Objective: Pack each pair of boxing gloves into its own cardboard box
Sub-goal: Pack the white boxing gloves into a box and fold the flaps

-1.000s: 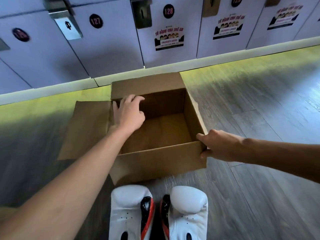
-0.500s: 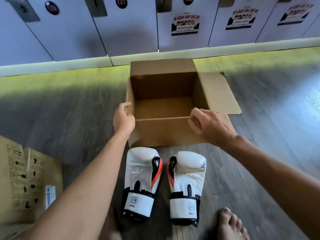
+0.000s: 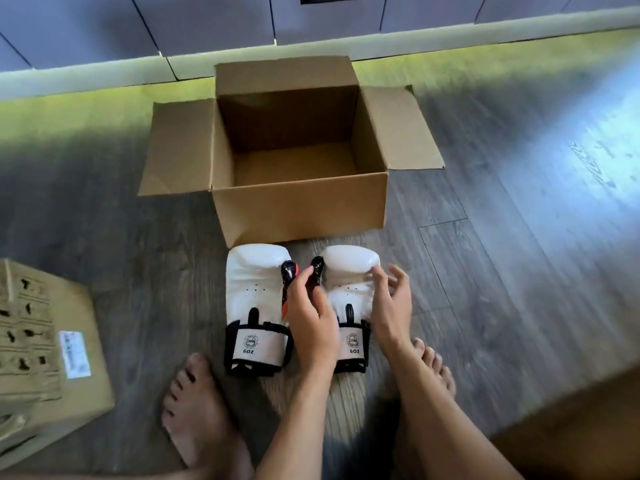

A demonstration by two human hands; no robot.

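An open, empty cardboard box (image 3: 300, 209) stands on the wooden floor with its side flaps folded out. Just in front of it lie two white boxing gloves with black cuffs, side by side, palms down. The left glove (image 3: 255, 292) lies untouched. My left hand (image 3: 311, 318) and my right hand (image 3: 392, 306) flank the right glove (image 3: 350, 268), one on each side, fingers spread. The left hand's fingers reach into the gap between the gloves. Neither hand is closed on the glove.
A second cardboard box (image 3: 41, 351), printed and labelled, sits at the left edge. Grey lockers (image 3: 207, 22) line the back wall behind the open box. My bare feet (image 3: 199, 410) rest just behind the gloves. A brown surface (image 3: 575, 427) fills the bottom right corner.
Both hands have let go of the box rim and come down to the right glove. The view has tilted downward, and the box's left flap now lies folded out.
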